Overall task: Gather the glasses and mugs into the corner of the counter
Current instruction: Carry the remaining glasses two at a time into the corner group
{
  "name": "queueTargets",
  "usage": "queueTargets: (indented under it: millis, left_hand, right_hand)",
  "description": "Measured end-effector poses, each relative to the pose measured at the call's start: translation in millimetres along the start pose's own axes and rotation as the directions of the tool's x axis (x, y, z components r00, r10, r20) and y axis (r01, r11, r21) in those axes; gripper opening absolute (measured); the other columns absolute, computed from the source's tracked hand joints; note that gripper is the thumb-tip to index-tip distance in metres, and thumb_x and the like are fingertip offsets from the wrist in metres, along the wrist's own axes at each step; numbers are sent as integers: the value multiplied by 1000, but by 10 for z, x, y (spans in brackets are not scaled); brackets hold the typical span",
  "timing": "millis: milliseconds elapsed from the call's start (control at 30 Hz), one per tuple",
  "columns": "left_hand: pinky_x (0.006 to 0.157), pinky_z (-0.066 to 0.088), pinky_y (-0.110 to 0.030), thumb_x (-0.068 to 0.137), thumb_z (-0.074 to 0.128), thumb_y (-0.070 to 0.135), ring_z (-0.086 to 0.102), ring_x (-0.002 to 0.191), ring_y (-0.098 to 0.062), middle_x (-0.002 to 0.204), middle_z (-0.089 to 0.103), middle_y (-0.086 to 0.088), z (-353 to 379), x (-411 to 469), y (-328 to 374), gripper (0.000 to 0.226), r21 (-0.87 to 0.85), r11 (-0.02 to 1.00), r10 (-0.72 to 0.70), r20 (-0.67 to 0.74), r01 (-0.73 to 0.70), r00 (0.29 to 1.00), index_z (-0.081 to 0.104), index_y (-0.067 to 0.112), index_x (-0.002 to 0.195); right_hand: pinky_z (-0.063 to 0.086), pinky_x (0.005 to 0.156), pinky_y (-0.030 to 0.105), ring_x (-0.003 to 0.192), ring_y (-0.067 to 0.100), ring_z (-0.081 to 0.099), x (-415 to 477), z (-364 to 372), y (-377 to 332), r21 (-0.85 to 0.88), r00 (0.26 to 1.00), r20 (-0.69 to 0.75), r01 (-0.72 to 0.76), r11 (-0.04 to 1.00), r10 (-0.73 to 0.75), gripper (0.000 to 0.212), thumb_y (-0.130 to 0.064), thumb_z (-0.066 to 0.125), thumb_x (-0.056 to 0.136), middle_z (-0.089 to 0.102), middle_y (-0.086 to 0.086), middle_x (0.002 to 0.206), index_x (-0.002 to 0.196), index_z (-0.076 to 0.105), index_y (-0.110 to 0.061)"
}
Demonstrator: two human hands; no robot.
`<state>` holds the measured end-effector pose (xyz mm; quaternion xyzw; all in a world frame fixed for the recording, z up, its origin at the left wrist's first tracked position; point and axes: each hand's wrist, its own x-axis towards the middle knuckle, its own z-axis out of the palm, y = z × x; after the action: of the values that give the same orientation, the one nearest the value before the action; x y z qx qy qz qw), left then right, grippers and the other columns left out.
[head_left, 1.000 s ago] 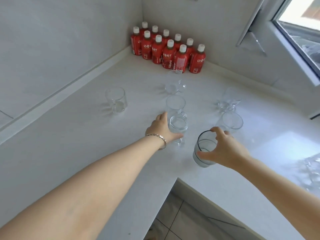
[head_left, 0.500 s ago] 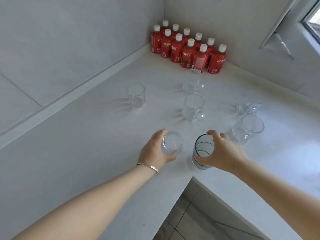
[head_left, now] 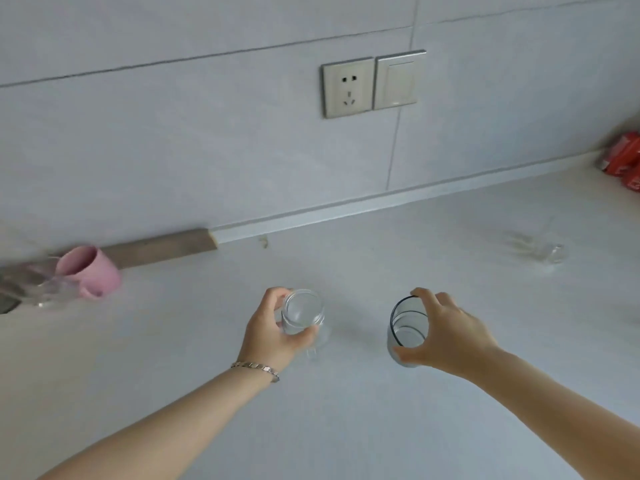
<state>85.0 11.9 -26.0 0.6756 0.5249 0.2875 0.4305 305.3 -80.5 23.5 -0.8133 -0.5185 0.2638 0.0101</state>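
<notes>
My left hand [head_left: 273, 332] grips a clear glass [head_left: 303, 315] from its left side, over the white counter [head_left: 346, 410]. My right hand [head_left: 446, 336] holds a grey-tinted glass [head_left: 407, 329] from its right side, fingers over the rim. Both glasses are upright, side by side in mid-frame. A pink mug [head_left: 91, 271] stands at the far left by the wall, with blurred clear glassware [head_left: 45, 289] just left of it. Another clear glass [head_left: 550, 251] shows faintly at the right.
Red bottles [head_left: 623, 161] show at the right edge, by the wall. A socket [head_left: 348, 88] and a switch [head_left: 398, 81] sit on the tiled wall. A brown strip [head_left: 162, 249] runs along the wall's foot. A dark patch lies at the far left edge.
The view has swung left, away from the corner with the bottles and glasses. Both hands still hold their glasses, now over a stretch of counter along the wall. The pink mug has come into view.
</notes>
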Motion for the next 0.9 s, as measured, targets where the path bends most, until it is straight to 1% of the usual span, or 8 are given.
queueTargets:
  millis: [67, 133, 200, 400, 467, 600, 767, 900]
  left_hand:
    - [71, 43, -9, 56, 81, 23, 52, 94, 5, 91, 54, 27, -555, -2, -274, 49, 0, 999, -54, -84, 54, 995, 44, 42, 81]
    - [74, 42, -15, 51, 78, 35, 54, 95, -6, 88, 55, 25, -1077, 5, -558, 46, -7, 994, -109, -145, 109, 983, 44, 41, 81]
    - [72, 39, -11, 43, 69, 45, 54, 98, -11, 88, 55, 24, -1551, 18, -812, 49, -33, 987, -163, -189, 159, 969, 46, 37, 85]
    - [67, 36, -1, 64, 78, 20, 52, 93, -12, 88, 53, 16, -2485, 258, -1311, 45, 18, 986, -162, -186, 168, 969, 47, 24, 95]
    - [65, 37, -3, 67, 78, 16, 51, 87, -13, 84, 51, 16, -2635, 456, -1384, 42, 88, 988, -114, -142, 127, 983, 48, 21, 96]
    - [68, 38, -26, 68, 74, 22, 52, 83, -21, 90, 55, 4, -2765, 959, -1397, 43, 260, 962, -75, -57, 88, 996, 49, 15, 102]
    - [63, 37, -27, 70, 72, 19, 49, 79, -23, 96, 53, -1, -2832, 1519, -1479, 47, 209, 957, -173, -156, 203, 973, 45, 13, 108]
    - [64, 37, -27, 75, 71, 22, 48, 79, -25, 94, 50, -3, -2959, 1809, -1575, 51, 323, 920, -213, -58, 220, 975, 42, 9, 114]
  right_hand:
    - [45, 83, 27, 111, 23, 56, 85, 155, -602, 3, 998, 11, 56, 998, -56, 88, -57, 67, 68, 43, -2, 132, 140, 23, -30]
    - [41, 77, 25, 108, 23, 58, 153, 320, -1175, 5, 995, 18, 96, 995, -96, 86, -55, 67, 69, 44, -2, 130, 139, 24, -30]
    - [40, 77, 25, 108, 23, 58, 210, 482, -1694, 13, 993, 30, 114, 993, -115, 86, -55, 68, 68, 45, -2, 128, 138, 25, -30]
    - [41, 78, 25, 105, 22, 59, 327, 807, -2811, -15, 985, 52, 163, 987, -162, 86, -53, 69, 67, 45, -2, 128, 138, 26, -30]
    - [42, 78, 25, 105, 22, 59, 371, 870, -3028, -30, 985, 53, 166, 986, -164, 87, -53, 69, 67, 45, -2, 128, 138, 26, -29]
    - [39, 76, 24, 105, 21, 58, 482, 931, -3293, -60, 987, 49, 159, 986, -156, 87, -53, 69, 67, 45, -2, 127, 139, 25, -29]
    - [39, 76, 23, 106, 19, 57, 646, 939, -3396, -82, 990, 29, 141, 987, -139, 90, -56, 69, 66, 44, -3, 127, 139, 24, -30]
    - [43, 81, 25, 106, 19, 57, 757, 946, -3417, -100, 992, 29, 128, 987, -125, 91, -57, 68, 66, 43, -3, 128, 139, 22, -31]
